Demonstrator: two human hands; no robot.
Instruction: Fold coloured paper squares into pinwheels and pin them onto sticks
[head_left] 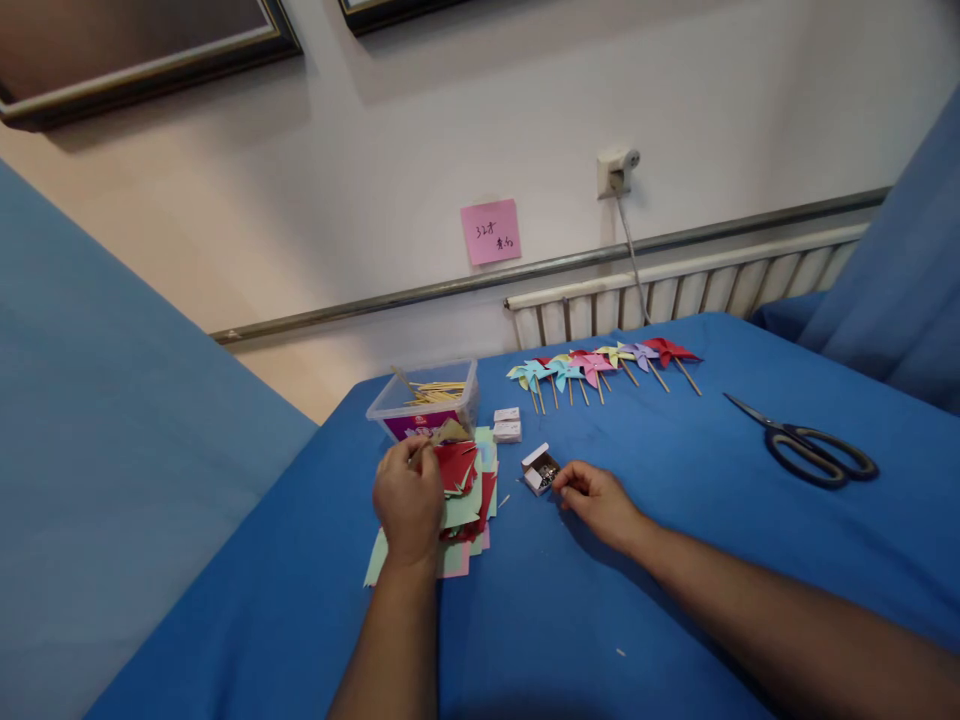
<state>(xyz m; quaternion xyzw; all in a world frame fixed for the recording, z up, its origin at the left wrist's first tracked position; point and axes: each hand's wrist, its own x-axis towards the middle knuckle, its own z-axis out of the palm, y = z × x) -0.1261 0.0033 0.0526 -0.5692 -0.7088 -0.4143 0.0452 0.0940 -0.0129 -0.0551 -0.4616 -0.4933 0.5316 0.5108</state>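
Left hand (409,498) grip closed on olive paper piece (448,433) over paper stack (466,500) — right hand (596,497) pinching at pin box (540,469), three o'clock. Advise: single pin, steady paper.

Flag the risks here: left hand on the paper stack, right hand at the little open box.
1. The open small box seems to hold tiny metal pieces; the right hand picking at its edge could tip it and scatter them on the blue cloth.
2. The left hand pinches a folded paper piece above the loose paper stack; a nudge could slide sheets apart.
3. The plastic tub of sticks sits close behind the left hand, easy to knock.
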